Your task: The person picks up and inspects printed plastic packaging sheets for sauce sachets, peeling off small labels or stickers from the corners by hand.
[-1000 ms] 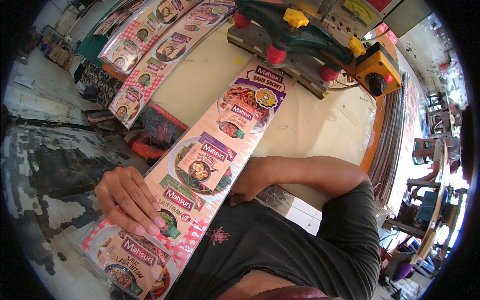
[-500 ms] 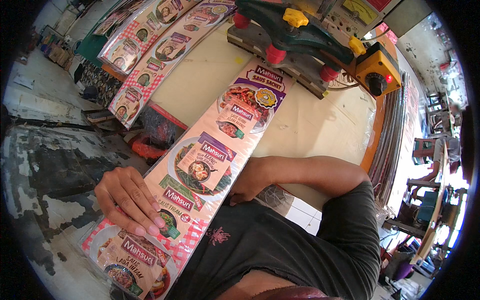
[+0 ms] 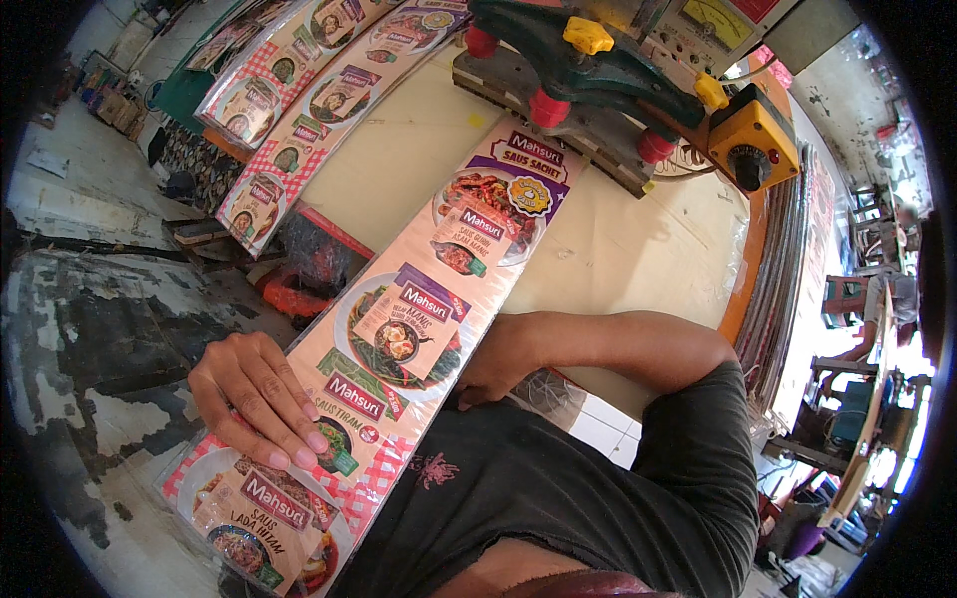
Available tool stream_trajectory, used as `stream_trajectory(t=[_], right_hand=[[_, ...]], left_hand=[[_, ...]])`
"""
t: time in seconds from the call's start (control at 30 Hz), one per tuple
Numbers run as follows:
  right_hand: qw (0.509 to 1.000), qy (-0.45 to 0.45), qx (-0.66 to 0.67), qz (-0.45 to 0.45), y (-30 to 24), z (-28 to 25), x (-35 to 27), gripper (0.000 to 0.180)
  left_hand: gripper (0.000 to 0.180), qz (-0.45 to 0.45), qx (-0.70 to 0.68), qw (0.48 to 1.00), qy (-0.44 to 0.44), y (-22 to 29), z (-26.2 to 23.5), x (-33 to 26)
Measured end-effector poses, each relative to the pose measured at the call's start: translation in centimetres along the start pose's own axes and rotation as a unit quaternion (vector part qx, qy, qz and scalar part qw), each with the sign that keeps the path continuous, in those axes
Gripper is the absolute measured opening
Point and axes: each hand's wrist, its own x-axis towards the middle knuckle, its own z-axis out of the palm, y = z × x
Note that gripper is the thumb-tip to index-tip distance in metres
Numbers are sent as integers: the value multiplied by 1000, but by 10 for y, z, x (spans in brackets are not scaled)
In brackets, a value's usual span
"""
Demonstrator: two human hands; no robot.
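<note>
A long printed cardboard strip (image 3: 371,344), wrapped in clear plastic and showing food dishes and sauce packets, slants from the press down toward my body. Its far end reaches under the jaw of the dark green press (image 3: 588,70), which has red and yellow knobs. My left hand (image 3: 257,399) is closed over the strip's left edge, fingers lying on its face; the thumb is hidden. At the right edge, my right hand (image 3: 495,367) is curled, partly covered by the strip. What it holds, if anything, is hidden.
Beneath the press is a cream-coloured table top (image 3: 608,249). Similar printed strips (image 3: 317,105) lie at its far left. An orange control box (image 3: 753,140) with a black dial sits at the press's right. A stack of flat sheets (image 3: 773,299) stands along the right side.
The small red lamp on the orange control box was lit and is now off. My hands and the strip have stayed in place.
</note>
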Motion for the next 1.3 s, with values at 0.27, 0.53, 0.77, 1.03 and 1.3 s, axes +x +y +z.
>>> stream_trajectory(t=[0.27, 0.53, 0.77, 1.03, 1.3], right_hand=[[999, 34, -11, -27, 3, 6, 2, 69], [1000, 9, -6, -12, 2, 4, -1, 72], [992, 102, -41, -56, -2, 2, -5, 66], [997, -68, -41, 13, -8, -11, -3, 44], [996, -74, -51, 24, -8, -11, -2, 42]], left_hand=[[12, -2, 6, 1000, 14, 4, 4, 1], [12, -11, -7, 1000, 1, 2, 1, 2], [9, 33, -4, 999, 25, 0, 1, -8], [8, 119, -32, 990, 72, -13, -22, -56], [16, 247, -39, 864, 437, -22, -2, -102]])
